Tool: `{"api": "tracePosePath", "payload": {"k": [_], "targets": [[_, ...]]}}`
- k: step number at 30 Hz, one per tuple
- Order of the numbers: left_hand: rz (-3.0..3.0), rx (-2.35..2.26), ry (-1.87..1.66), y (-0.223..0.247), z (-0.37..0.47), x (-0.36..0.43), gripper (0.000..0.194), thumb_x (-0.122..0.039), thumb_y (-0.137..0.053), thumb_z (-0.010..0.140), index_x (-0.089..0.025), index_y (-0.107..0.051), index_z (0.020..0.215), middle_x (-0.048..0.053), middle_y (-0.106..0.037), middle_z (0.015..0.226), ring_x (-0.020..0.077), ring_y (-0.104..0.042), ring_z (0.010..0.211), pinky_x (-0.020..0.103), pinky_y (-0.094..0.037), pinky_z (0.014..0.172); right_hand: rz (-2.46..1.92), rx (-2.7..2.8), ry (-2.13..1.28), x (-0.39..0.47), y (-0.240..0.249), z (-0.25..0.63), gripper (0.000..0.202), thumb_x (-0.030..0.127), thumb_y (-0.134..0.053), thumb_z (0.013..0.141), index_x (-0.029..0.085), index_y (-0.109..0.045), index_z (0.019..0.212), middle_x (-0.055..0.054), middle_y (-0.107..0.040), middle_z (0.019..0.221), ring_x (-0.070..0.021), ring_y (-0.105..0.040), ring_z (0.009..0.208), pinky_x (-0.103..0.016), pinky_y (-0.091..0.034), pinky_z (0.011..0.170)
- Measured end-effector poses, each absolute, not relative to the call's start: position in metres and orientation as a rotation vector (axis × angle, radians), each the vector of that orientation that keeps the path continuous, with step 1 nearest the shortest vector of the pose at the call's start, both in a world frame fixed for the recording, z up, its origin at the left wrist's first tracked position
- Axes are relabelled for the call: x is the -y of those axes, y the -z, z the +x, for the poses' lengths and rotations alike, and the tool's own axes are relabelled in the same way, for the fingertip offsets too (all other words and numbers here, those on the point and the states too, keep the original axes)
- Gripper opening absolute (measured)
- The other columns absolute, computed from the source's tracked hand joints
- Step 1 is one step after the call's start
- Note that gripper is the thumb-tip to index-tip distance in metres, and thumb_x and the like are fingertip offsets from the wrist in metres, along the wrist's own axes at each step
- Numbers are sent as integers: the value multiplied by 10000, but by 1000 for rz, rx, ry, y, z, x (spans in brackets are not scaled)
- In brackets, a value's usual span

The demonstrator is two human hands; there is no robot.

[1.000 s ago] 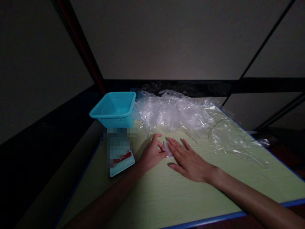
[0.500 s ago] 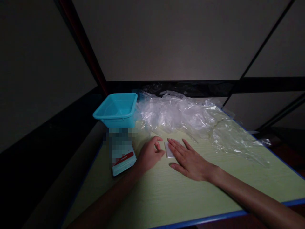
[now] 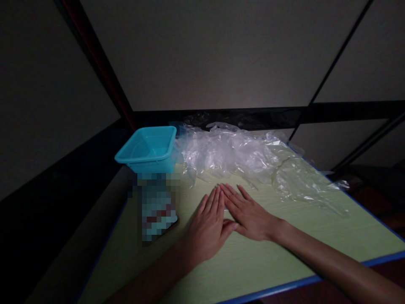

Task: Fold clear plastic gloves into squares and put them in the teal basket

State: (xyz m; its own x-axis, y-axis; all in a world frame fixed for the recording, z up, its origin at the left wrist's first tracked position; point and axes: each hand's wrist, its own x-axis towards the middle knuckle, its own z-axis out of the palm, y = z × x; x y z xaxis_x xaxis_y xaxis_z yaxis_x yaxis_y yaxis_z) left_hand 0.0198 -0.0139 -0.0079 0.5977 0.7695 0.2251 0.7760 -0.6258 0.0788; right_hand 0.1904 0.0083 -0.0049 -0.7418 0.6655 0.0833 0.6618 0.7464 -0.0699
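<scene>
My left hand [image 3: 209, 228] lies flat, fingers stretched forward and touching the fingertips of my right hand. My right hand [image 3: 248, 213] is also flat, palm down, with its fingers pointing up and to the left. Between and beneath them is a small flat whitish piece [image 3: 225, 208], almost wholly covered; only a sliver shows, and its kind cannot be made out. The left thumb reaches across to the right thumb. Both hands rest on a pale green table [image 3: 196, 280] with a blue edge.
A turquoise plastic basin [image 3: 147, 162] stands at the back left. In front of it lies a phone [image 3: 155, 211], its screen partly pixelated. Crumpled clear plastic bags [image 3: 230, 150] spread along the back towards the right edge. Dark-framed panels [image 3: 215, 55] rise behind the table.
My left hand has uncurled and moved right, laying its fingers flat against the right hand and over the whitish piece. My right hand stays in place. The view has shifted slightly.
</scene>
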Motion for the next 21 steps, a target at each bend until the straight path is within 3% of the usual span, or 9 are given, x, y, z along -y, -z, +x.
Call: {"api": "tracePosePath", "payload": {"k": [9, 21], "targets": [[-2726, 1397, 268, 7, 20, 15, 775, -616, -266, 877, -4, -332, 1348, 199, -277, 1433, 298, -216, 1337, 458, -256, 1075, -1176, 2781, -4, -8, 6, 189, 775, 582, -275, 888, 3, -217, 1399, -221, -148, 1459, -273, -81, 1361, -520, -167, 1073], [-2764, 1418, 162, 2, 20, 15, 833, -667, -220, 854, -14, -307, 1365, 191, -245, 1446, 303, -183, 1348, 494, -211, 1082, -1191, 2816, -66, -8, 0, 187, 815, 632, -251, 868, 14, -227, 1400, -216, -159, 1448, -293, -136, 1350, -542, -175, 1066]]}}
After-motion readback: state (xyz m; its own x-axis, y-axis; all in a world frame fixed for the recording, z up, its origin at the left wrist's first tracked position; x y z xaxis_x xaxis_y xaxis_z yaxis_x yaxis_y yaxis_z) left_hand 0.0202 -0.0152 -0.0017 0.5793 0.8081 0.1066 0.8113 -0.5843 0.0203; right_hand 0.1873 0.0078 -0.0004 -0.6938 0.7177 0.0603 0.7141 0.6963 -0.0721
